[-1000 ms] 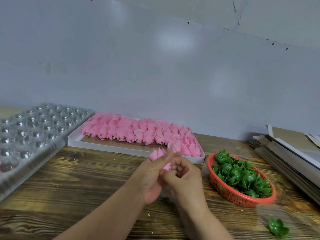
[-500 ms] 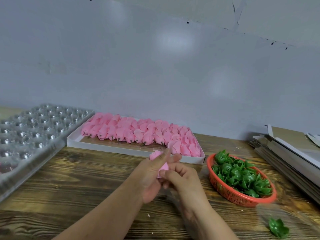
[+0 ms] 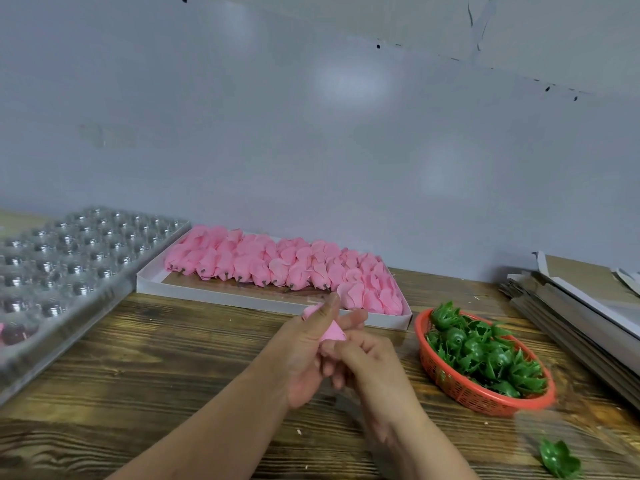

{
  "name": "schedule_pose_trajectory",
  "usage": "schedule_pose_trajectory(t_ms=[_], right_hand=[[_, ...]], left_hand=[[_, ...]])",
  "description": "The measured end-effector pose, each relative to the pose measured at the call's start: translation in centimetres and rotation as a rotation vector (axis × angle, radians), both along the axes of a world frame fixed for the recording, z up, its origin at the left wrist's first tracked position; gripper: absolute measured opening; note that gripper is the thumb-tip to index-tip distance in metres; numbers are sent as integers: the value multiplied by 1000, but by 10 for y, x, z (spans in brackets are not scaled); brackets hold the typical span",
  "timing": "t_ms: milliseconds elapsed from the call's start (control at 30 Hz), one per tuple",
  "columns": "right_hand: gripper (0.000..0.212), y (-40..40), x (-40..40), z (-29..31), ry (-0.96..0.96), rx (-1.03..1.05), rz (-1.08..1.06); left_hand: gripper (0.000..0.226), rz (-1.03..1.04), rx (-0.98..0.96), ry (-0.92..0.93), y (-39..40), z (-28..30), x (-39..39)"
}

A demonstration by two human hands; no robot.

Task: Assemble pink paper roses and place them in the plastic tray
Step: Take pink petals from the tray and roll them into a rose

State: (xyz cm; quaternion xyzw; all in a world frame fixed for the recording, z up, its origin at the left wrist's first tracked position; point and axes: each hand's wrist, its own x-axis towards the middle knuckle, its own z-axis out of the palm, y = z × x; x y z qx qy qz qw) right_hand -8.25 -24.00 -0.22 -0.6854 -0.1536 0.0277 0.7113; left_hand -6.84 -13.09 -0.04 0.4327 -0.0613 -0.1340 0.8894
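At the far left the clear plastic tray [image 3: 86, 258] lies on the wooden table [image 3: 173, 368], its many round cups nearly all unfilled; one pink thing sits in a near-left cup [image 3: 15, 332], probably a finished rose. Just beside it to the right, a shallow white box [image 3: 242, 299] holds close rows of pink paper rose heads [image 3: 277, 268] lying on their sides with dark stubs pointing toward the person. In front of the box, above the table, the left hand [image 3: 304, 351] pinches one pink paper rose [image 3: 330, 330] between thumb and fingers, and the right hand [image 3: 367, 362], fingers curled, works at the rose's underside; whether it holds a green piece there cannot be told. The step in hand looks like fitting a base to this flower. The next move likely calls for seating the base squarely without crushing the petals, then carrying the rose left to a free cup in the tray. Further right, an orange mesh basket [image 3: 446, 372] is heaped with green plastic calyxes [image 3: 485, 355]; one loose calyx [image 3: 557, 462] lies on the table near the bottom right corner. At the far right edge a stack of flat cardboard [image 3: 581, 306] rests.
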Motion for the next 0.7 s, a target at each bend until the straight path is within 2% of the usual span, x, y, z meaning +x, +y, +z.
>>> schedule_pose_trajectory(t_ms=[100, 233, 367, 467, 600, 700], right_hand=[[13, -3, -1, 3, 27, -16, 24], [17, -4, 1, 2, -291, -288, -191], [15, -2, -1, -1, -413, -359, -266], [8, -1, 0, -3, -341, -277, -240], [19, 2, 1, -1, -76, -23, -117], [19, 1, 0, 0, -45, -14, -74]], left_hand=[[36, -2, 3, 2, 0, 0, 0], [35, 55, -125, 83, -3, 2, 2], [37, 85, -164, 112, -4, 4, 1], [35, 92, -132, 112, -4, 5, 1], [41, 56, -65, 109, -2, 4, 1], [44, 52, -66, 127, -1, 5, 1]])
